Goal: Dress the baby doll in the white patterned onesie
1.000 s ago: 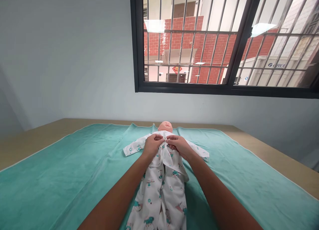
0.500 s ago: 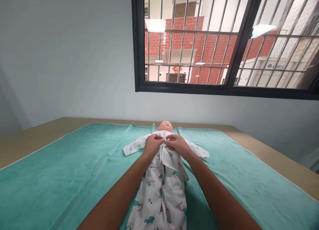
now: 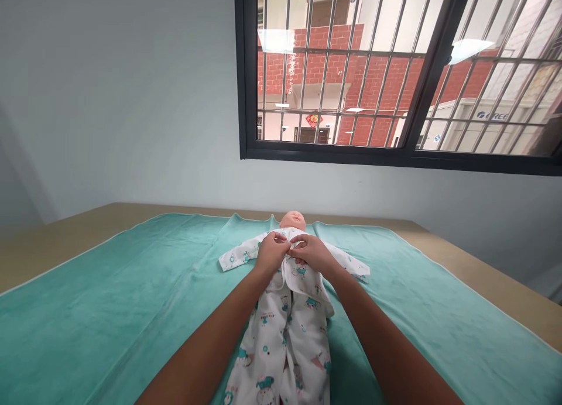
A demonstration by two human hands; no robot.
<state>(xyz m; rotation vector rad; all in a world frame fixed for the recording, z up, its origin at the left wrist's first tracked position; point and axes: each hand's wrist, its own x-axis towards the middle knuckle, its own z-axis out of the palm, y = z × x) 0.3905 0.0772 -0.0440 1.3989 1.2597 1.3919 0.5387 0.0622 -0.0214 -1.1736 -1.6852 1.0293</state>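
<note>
A baby doll [image 3: 293, 219] lies on its back on a teal towel [image 3: 109, 299], head toward the wall. It wears a white printed romper [image 3: 285, 329] whose front hangs partly undone below the chest. My left hand [image 3: 271, 253] and my right hand [image 3: 309, 253] meet at the doll's upper chest. Each pinches an edge of the romper's front opening, fingers curled together. The doll's sleeves spread out to both sides.
The towel covers a tan table [image 3: 483, 270] that runs to a grey wall. A dark-framed barred window [image 3: 395, 71] sits above, with brick buildings outside. Bare tan table edge shows at the left [image 3: 39, 247] and right.
Both hands stay pinched at the romper's chest opening, drawn slightly closer together. The view has shifted a little.
</note>
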